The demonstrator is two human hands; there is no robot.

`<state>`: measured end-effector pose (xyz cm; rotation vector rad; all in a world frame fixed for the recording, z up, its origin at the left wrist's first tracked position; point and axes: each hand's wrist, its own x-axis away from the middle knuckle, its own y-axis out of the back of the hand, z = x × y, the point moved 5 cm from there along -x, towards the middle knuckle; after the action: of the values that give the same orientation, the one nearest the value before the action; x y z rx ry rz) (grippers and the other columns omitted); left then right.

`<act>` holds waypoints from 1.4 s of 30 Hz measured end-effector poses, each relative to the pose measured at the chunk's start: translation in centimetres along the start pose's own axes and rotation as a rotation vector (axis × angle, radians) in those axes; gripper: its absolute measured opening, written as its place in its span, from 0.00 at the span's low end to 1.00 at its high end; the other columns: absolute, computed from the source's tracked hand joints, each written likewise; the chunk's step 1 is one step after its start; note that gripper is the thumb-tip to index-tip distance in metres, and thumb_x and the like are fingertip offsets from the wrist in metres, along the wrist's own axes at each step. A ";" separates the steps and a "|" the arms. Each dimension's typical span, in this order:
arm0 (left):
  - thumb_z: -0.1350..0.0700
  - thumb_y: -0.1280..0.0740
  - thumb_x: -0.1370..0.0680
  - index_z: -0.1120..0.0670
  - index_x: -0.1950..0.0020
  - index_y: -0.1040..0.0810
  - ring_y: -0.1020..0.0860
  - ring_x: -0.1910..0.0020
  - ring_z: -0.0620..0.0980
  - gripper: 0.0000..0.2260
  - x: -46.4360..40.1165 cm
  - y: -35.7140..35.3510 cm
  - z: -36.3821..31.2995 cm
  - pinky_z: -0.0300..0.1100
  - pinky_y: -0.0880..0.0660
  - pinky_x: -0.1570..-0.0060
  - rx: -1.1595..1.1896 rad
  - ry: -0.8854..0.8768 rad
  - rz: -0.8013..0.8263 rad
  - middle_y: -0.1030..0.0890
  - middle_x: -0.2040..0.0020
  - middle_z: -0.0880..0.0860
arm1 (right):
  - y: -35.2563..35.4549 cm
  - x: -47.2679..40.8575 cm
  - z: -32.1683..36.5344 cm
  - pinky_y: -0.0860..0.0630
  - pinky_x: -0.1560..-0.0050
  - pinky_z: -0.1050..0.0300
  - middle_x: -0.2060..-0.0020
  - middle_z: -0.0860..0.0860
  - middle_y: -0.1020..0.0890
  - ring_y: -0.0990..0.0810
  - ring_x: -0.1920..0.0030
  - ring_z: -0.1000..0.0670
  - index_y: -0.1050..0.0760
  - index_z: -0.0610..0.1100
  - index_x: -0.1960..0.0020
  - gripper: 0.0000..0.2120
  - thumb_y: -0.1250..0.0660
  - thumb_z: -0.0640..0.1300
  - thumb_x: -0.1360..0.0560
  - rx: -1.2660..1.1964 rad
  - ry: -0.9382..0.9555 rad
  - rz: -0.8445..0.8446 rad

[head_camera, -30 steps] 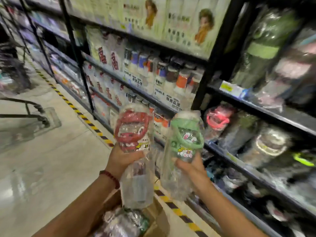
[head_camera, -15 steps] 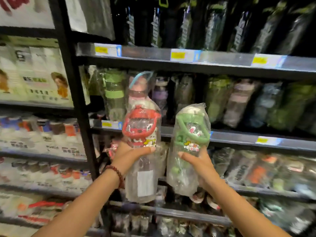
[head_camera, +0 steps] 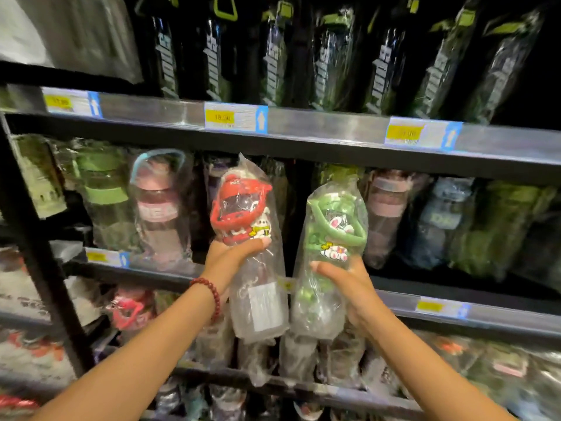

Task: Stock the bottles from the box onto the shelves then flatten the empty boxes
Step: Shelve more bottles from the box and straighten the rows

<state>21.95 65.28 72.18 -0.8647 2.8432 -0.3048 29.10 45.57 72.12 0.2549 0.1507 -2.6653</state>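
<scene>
Two hands up in front of the shelving, each grasping one bagged bottle. Left hand [head_camera: 233, 256] wraps around the middle of the red-lidded bottle [head_camera: 246, 238], thumb across the front just under the red lid and handle; a red bead bracelet [head_camera: 209, 294] sits on that wrist. The bottle is upright, clear body, in a clear plastic bag, white label low on its front, cartoon sticker beside the lid. Right hand [head_camera: 349, 287] grasps the green-lidded bottle [head_camera: 331, 235] around its lower half, thumb on the front; the bottle tilts slightly right at the top, is also in a clear bag, and has a rabbit cartoon print under the green handle. The two bottles are side by side, close but apart, both held in the air in front of the middle shelf [head_camera: 485, 311], not resting on it.

Behind them on that shelf stand wrapped bottles: green-capped [head_camera: 100, 189], pink-capped [head_camera: 158, 205], another pinkish one [head_camera: 385, 214] and a bluish one [head_camera: 440, 217] to the right, blurred. The upper shelf [head_camera: 328, 126] carries yellow-and-blue price tags [head_camera: 235, 117] on its edge, with dark bottles [head_camera: 273, 56] with green loops on top. The lower shelves hold more bagged bottles, including a red-handled one [head_camera: 130, 308] at left, details too blurred. A black upright post [head_camera: 39, 268] runs down the left side.
</scene>
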 end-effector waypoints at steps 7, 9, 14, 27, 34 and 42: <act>0.57 0.20 0.43 0.60 0.45 0.21 0.18 0.51 0.57 0.28 -2.4 -4.3 1.3 0.55 0.23 0.46 0.263 -0.016 -0.081 0.16 0.53 0.57 | 3.8 -4.8 1.7 0.25 0.70 0.69 0.58 0.51 0.19 0.18 0.67 0.61 0.28 0.49 0.51 0.16 0.33 0.29 0.28 0.082 -0.025 0.099; 0.52 0.20 0.46 0.60 0.42 0.22 0.19 0.48 0.57 0.34 -3.3 -5.0 1.6 0.56 0.24 0.44 0.309 -0.020 -0.106 0.17 0.49 0.58 | 4.4 -5.5 2.4 0.27 0.72 0.71 0.61 0.52 0.20 0.20 0.70 0.64 0.29 0.49 0.54 0.15 0.33 0.29 0.28 0.097 -0.031 0.120; 0.57 0.21 0.39 0.60 0.38 0.25 0.19 0.47 0.54 0.31 -5.2 -6.5 2.2 0.57 0.24 0.43 0.437 -0.013 -0.165 0.18 0.47 0.57 | 5.6 -7.0 3.0 0.24 0.65 0.68 0.57 0.48 0.16 0.16 0.59 0.54 0.22 0.45 0.50 0.12 0.30 0.31 0.30 0.216 -0.046 0.140; 0.67 0.25 0.34 0.53 0.46 0.23 0.18 0.51 0.50 0.20 -8.2 -3.0 1.8 0.47 0.22 0.47 0.276 -0.172 -0.162 0.18 0.53 0.50 | 5.0 -9.9 0.8 0.23 0.54 0.62 0.61 0.54 0.17 0.19 0.58 0.55 0.21 0.48 0.60 0.08 0.22 0.41 0.35 0.423 -0.094 -0.046; 0.60 0.19 0.41 0.57 0.38 0.25 0.19 0.48 0.46 0.33 -10.3 2.1 1.6 0.38 0.21 0.50 -0.012 -0.254 -0.169 0.18 0.47 0.53 | 0.9 -11.0 -2.6 0.22 0.52 0.58 0.60 0.50 0.16 0.18 0.57 0.51 0.20 0.49 0.58 0.13 0.23 0.34 0.35 0.220 -0.010 -0.093; 0.55 0.17 0.46 0.58 0.38 0.24 0.20 0.45 0.46 0.38 -11.0 4.2 1.1 0.48 0.23 0.42 -0.187 -0.274 -0.085 0.18 0.46 0.52 | -4.9 -11.7 -4.6 0.22 0.51 0.55 0.62 0.56 0.15 0.16 0.57 0.54 0.21 0.49 0.55 0.16 0.24 0.31 0.36 0.029 0.089 -0.099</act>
<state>29.00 74.78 71.07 -0.9798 2.6127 0.0681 37.91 55.64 70.37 0.3858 0.1563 -2.7574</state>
